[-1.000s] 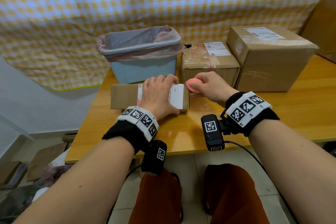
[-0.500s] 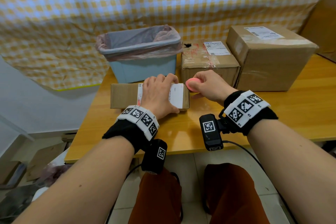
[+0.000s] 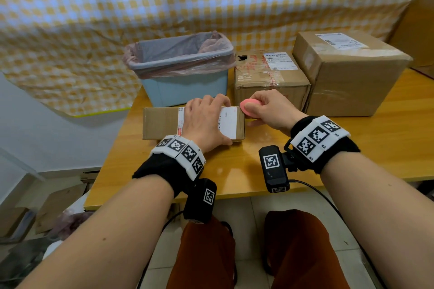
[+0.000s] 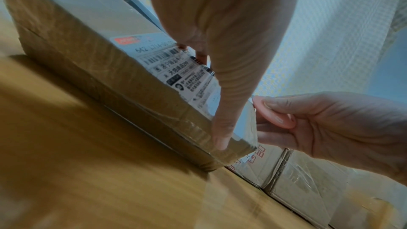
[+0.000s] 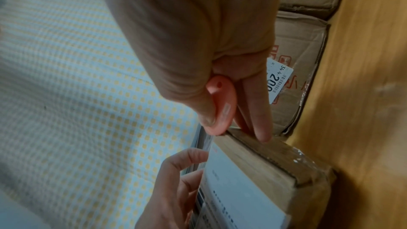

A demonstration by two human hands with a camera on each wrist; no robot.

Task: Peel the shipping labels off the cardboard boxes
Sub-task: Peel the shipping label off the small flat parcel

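Observation:
A flat cardboard box (image 3: 162, 122) lies on the wooden table (image 3: 352, 143) with a white shipping label (image 3: 229, 122) on top. My left hand (image 3: 204, 119) grips the box, thumb (image 4: 222, 128) down its near side and fingers (image 5: 176, 180) over the far edge. My right hand (image 3: 270, 110) pinches a pink oval scraper (image 3: 249, 108), whose tip (image 5: 218, 131) sits at the box's far right corner by the label's edge (image 5: 231, 189). Behind stand a medium box (image 3: 270, 82) with a label (image 3: 279, 61) and a large box (image 3: 347, 77) with a label (image 3: 340, 41).
A light-blue bin (image 3: 180, 70) with a pink liner stands behind the flat box, left of the medium box. A checked yellow-and-white cloth hangs at the back. The table's front edge (image 3: 234, 197) runs just past my wrists; flattened cardboard lies on the floor at left.

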